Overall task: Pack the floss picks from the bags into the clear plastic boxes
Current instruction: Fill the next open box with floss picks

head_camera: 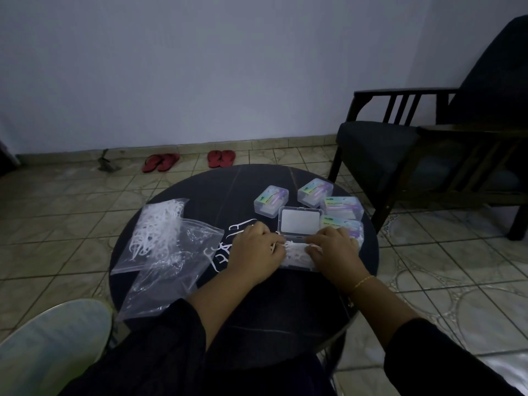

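Hands are pressing together on a heap of floss picks (295, 250) in the open clear box (298, 254): left hand (258, 251) and right hand (333, 250) pinching it. Overfilling is risking picks spilling toward loose ones (221, 252) on the table (228, 190).

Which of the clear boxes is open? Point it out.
The open box between the left hand and right hand, lid raised. The four labelled boxes behind it are shut.

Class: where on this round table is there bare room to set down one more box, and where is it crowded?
Free: the far table edge, beyond the bags and left of the closed boxes; also the near edge by the forearms. Crowded: around the open box, both hands and loose floss picks.
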`<action>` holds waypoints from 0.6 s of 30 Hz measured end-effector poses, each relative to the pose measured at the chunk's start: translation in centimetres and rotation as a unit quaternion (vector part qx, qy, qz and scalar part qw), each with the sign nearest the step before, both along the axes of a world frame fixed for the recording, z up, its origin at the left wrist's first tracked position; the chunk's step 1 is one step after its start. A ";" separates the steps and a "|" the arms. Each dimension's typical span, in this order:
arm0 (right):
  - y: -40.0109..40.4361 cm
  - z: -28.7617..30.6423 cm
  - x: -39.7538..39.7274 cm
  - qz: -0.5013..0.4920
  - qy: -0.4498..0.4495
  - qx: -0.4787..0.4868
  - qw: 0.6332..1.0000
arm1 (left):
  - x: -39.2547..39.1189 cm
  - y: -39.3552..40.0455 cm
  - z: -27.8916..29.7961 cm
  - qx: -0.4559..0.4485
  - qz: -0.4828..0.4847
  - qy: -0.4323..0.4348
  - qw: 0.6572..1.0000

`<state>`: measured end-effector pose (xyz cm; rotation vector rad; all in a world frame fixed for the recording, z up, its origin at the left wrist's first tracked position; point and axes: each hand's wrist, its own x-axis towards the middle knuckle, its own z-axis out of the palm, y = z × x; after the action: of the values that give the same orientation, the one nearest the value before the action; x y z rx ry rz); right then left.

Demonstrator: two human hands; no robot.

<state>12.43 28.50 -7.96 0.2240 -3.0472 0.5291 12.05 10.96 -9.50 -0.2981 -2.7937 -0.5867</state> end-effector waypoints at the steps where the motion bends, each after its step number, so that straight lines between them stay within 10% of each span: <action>1: 0.1 -0.1 0.0 -0.005 0.001 -0.002 1.000 | 0.0 -0.1 0.0 -0.003 -0.004 -0.003 1.000; 11: -0.5 0.2 0.4 -0.006 0.053 -0.033 0.998 | -0.1 -1.7 1.1 0.023 0.034 -0.027 0.999; 18: -4.4 1.4 1.1 0.063 0.092 0.052 0.992 | 0.2 -6.2 3.4 -0.119 0.029 -0.118 0.985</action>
<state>13.48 24.07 -6.56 0.4461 -2.8957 0.3334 12.20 4.80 -6.13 -0.2037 -3.0945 -0.2887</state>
